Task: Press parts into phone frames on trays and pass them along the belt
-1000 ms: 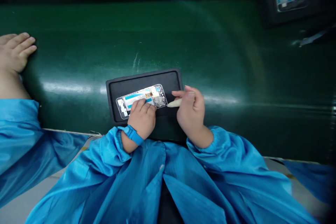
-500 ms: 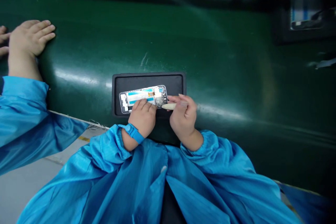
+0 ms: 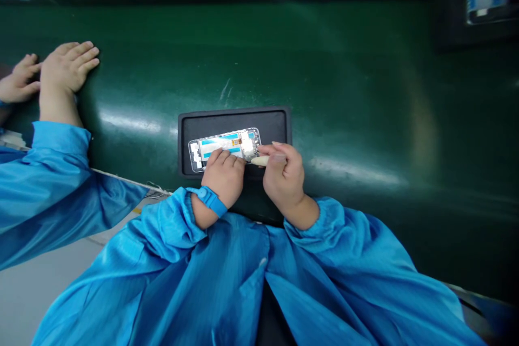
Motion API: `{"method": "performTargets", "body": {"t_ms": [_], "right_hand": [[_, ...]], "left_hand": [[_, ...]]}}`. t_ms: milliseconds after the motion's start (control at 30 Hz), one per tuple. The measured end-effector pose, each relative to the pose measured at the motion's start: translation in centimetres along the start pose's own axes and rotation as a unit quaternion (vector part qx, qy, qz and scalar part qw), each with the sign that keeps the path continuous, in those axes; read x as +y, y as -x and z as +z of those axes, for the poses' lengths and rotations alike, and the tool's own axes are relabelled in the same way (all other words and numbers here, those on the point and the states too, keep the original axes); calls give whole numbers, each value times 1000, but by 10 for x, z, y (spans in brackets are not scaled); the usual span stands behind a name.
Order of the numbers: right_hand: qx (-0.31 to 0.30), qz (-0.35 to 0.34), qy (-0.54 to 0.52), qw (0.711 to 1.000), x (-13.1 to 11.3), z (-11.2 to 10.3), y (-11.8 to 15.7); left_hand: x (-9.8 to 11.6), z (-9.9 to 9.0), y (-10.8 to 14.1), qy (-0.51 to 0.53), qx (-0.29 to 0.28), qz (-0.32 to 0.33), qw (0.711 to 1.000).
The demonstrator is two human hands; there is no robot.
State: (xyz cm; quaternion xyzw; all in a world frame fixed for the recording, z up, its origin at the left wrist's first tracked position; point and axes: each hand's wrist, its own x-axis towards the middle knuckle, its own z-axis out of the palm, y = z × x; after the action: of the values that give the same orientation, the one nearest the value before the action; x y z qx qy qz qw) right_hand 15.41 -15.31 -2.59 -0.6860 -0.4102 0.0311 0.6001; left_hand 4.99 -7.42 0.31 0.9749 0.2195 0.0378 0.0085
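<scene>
The phone frame [image 3: 224, 150] in the black tray [image 3: 235, 112] is pressed down by the curved fingers of the open left hand [image 3: 223, 179], while a pale pen-like tool [image 3: 260, 161] is pinched by the right hand [image 3: 284, 173], its tip just beside the frame's right end.

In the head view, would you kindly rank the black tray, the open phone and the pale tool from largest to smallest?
Largest first: black tray, open phone, pale tool, partly hidden in the right hand.

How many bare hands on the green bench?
4. The person's left hand rests on an open phone frame; the right hand pinches a cream pointed tool. Far left on the glossy green bench, one hand and another hand, not the person's. More may be out of frame.
</scene>
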Motion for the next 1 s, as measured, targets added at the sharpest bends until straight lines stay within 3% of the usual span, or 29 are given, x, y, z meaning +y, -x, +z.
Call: {"method": "performTargets", "body": {"t_ms": [200,400,500,567,633,700,767,867,1000], "right_hand": [[-21,-33,59,997,-6,-3,-5],[-172,-80,198,962,-23,8,-18],[-190,-90,204,956,-23,16,-20],[-166,-45,158,972,-17,17,-21],[-75,55,80,992,-10,14,-24],[46,164,-10,985,-3,9,-26],[119,223,-73,965,2,4,-27],[132,242,-95,957,5,1,-23],[110,260,-81,956,3,2,-20]], "left_hand": [[-1,-2,-1,13,-8,7,1000],[-8,2,1,26,-7,25,999],[-13,6,2,38,-12,24,999],[-15,7,2,56,-15,21,998],[-17,5,1,85,-14,12,996],[-19,3,-3,118,-9,-11,993],[-24,0,-9,137,3,-50,989],[-35,1,-24,127,0,-106,986],[-48,7,-37,135,-75,-91,984]]}}
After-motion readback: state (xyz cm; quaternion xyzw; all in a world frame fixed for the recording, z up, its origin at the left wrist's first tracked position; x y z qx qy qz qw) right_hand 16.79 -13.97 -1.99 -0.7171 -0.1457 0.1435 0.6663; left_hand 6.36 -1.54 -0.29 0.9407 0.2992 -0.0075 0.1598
